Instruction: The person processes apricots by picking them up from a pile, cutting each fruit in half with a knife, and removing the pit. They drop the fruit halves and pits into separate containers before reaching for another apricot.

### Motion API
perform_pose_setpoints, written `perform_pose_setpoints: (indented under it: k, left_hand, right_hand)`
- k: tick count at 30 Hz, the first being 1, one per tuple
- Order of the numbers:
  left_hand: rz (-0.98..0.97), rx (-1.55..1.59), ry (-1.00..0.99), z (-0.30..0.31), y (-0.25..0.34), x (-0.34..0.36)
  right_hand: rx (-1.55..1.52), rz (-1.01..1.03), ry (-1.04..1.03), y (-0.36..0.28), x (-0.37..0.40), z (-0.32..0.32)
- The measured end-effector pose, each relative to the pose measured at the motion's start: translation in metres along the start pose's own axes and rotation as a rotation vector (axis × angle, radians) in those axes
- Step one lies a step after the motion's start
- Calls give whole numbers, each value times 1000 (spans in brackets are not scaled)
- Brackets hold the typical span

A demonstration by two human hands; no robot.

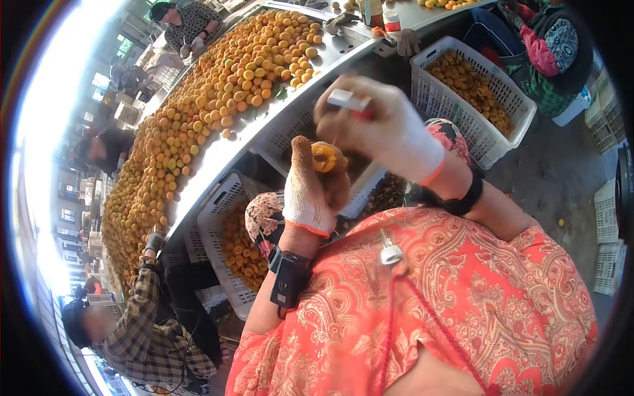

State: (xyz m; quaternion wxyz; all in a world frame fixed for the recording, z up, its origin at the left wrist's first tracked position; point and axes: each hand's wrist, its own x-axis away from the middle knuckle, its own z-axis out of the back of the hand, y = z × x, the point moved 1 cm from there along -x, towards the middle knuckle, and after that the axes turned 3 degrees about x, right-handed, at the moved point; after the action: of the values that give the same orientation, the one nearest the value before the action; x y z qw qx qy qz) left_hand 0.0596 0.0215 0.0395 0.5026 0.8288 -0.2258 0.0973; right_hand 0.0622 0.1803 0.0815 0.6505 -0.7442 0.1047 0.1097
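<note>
My left hand (312,188), in a stained white glove, holds an orange fruit (325,158) that is cut open, its hollow facing up and the thumb beside it. Just above and to the right, my gloved right hand (380,122) is closed around a small tool (350,101) with a pale top and a red part. Motion blurs this hand, and the tool's tip cannot be made out. Below the hands, between my knees, a white crate (365,191) is partly hidden.
A metal table (228,153) heaped with whole orange fruits (218,92) runs along the left. White crates with opened fruit stand at the right (522,109) and lower left (210,228). Several people work around the table, one in a plaid shirt (142,336).
</note>
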Motion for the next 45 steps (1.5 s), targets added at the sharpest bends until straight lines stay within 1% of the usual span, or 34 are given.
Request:
perform_pose_setpoints:
  k: [2,3,4,6,7,8,12,13,15,18,20,21,22,23,24,26,27,28,29,30,32,33,35,39,41,42,43,44,45]
  left_hand:
    - [17,25,31,-2,2,-1]
    - [18,66,64,-3,3,-1]
    - [20,110,98,-4,3,1]
    - [6,102,121,-10,6,7]
    - [-4,87,142,-14,8,11]
    - [-14,72,163,-16,9,12]
    - [-44,32,169,-12,8,10]
    - [-50,6,136,-9,7,9]
    - [-56,-19,101,-8,6,9]
    - [-42,67,97,-9,3,7]
    - [10,106,131,-2,1,2]
    - [8,108,130,-2,3,3]
    - [47,114,132,-4,5,5]
    - [89,121,134,-3,5,7]
    - [91,121,135,3,6,8]
    - [147,162,-124,13,7,9]
    - [146,160,-125,10,6,9]
    - [154,132,-25,5,4,7]
    - [161,104,76,3,3,7]
    - [161,104,76,4,4,7]
    - [115,-23,-10,7,7,7]
    - [118,-22,-9,7,7,7]
    - [97,-57,65,7,8,7]
    - [83,-79,30,8,9,6]
    - [52,-140,109,5,7,6]
    - [53,-139,110,3,8,5]
    - [64,-123,158,1,9,5]
    - [75,-107,206,-2,10,6]
    - [75,-106,206,-8,12,9]
  right_hand:
    - [521,264,-222,3,5,-8]
    - [616,388,-236,4,6,-10]
    - [617,388,-241,7,5,-11]
    - [630,412,-237,11,4,-11]
    - [605,326,-268,10,4,-10]
    - [606,325,-269,10,4,-9]
    - [646,264,-355,4,2,-8]
    - [652,242,-392,3,2,-8]
    - [657,251,-395,5,2,-9]
    - [665,273,-382,11,4,-11]
    - [666,285,-369,14,6,-11]
    - [663,310,-361,14,7,-11]
    - [659,333,-351,15,7,-10]
    - [659,331,-352,15,7,-10]
    - [664,331,-346,14,6,-10]
    - [669,332,-339,15,5,-8]
    - [650,292,-333,19,4,-6]
    - [631,252,-326,21,4,-5]
    - [631,252,-326,21,4,-4]
    - [655,257,-298,21,4,-4]
    - [678,255,-272,21,4,-4]
    - [676,247,-272,22,4,-4]
    - [673,241,-271,23,3,-3]
    - [704,225,-325,28,2,-4]
    - [722,201,-336,28,2,-6]
    - [731,248,-315,26,3,-7]
    - [739,294,-294,25,3,-8]
    - [739,293,-294,26,4,-11]
    - [761,331,-267,26,6,-13]
